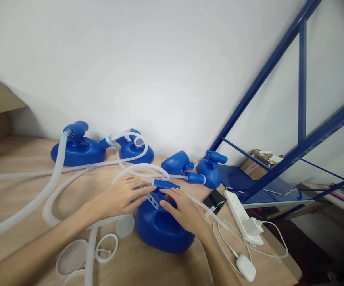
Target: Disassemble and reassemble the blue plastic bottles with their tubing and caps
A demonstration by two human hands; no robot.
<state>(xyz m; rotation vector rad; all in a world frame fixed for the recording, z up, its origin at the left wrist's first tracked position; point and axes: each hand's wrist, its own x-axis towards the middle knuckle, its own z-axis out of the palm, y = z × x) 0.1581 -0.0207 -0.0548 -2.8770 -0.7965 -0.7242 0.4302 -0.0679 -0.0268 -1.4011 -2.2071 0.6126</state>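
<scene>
A blue plastic urinal bottle point(166, 234) with a moulded handle hollow stands on the table in front of me. Its blue mouthpiece point(164, 184) points sideways at the top, with a pale rim at the left end. My left hand point(122, 196) reaches in from the left, its fingertips closed at a translucent strap with holes point(153, 201), beside that rim. My right hand point(182, 206) grips the bottle's neck area from the right, fingers against the mouthpiece and thumb lower down. Parts of the neck are hidden behind the fingers.
More blue urinal bottles point(79, 153) line the wall, with translucent hoses point(57, 167) looping over the table. Clear discs point(125, 225) and a ring point(115, 242) lie lower left. At right are a phone point(214, 200), a power strip point(239, 212), a charger point(245, 267) and a blue rack point(302, 79).
</scene>
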